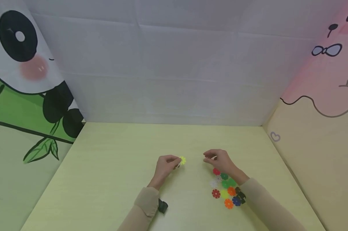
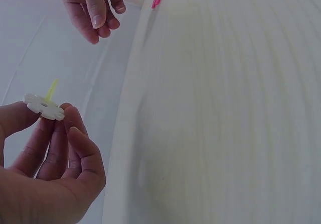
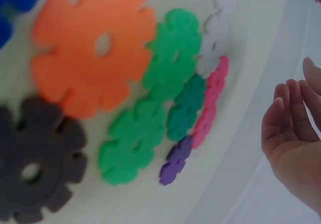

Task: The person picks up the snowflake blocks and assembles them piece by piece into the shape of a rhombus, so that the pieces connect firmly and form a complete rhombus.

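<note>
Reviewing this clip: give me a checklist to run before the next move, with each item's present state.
1. Left hand pinching the white disc: ok.
2. Yellow disc standing across the white disc: ok.
3. Yellow disc fully seated: cannot tell; the joint is too small to judge.
4. Right hand free: ok, no piece shows in it.
5. Loose discs near the right arm: ok.
6. Loose discs spaced apart: not ok, they lie bunched together.

White disc (image 2: 51, 111); yellow disc (image 1: 183, 160); orange disc (image 3: 77, 53); pink disc (image 3: 211, 103); purple disc (image 3: 175, 160); blue disc (image 1: 236, 201); tabletop (image 1: 119, 144), pale yellow (faintly streaked); printed leaf (image 1: 38, 151), green, dark-outlined; sleeve (image 1: 146, 203), beige.
</note>
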`<state>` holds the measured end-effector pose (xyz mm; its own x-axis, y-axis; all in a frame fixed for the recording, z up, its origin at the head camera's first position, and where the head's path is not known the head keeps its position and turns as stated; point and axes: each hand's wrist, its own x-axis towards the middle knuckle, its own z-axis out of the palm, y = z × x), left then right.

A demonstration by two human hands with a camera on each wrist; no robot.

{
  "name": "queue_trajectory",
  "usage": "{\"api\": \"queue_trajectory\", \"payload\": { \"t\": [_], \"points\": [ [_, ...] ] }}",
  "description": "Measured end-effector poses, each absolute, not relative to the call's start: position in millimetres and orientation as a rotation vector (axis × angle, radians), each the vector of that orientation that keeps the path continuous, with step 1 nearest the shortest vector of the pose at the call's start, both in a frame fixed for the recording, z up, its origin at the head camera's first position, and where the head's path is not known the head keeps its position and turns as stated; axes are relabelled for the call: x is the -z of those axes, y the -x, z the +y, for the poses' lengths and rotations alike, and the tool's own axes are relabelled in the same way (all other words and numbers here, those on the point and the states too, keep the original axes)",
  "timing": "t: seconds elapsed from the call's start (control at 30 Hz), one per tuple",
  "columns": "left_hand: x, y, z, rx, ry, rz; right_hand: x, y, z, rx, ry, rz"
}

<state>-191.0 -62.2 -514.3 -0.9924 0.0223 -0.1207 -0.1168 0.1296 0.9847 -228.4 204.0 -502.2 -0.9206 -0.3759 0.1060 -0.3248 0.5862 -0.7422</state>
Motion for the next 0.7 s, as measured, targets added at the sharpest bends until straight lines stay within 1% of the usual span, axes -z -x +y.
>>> {"api": "queue_trajectory", "payload": {
  "t": [0.4,0.7],
  "points": [
    [515.2,190.3,-63.8,-2.007,0.122,2.278,504.6,230.0,239.0,1.032,0.486,2.755],
    [514.2,189.2,-67.6,-2.009,0.148,2.266,510.0,228.5,250.9,0.941,0.379,2.687]
  ]
}}
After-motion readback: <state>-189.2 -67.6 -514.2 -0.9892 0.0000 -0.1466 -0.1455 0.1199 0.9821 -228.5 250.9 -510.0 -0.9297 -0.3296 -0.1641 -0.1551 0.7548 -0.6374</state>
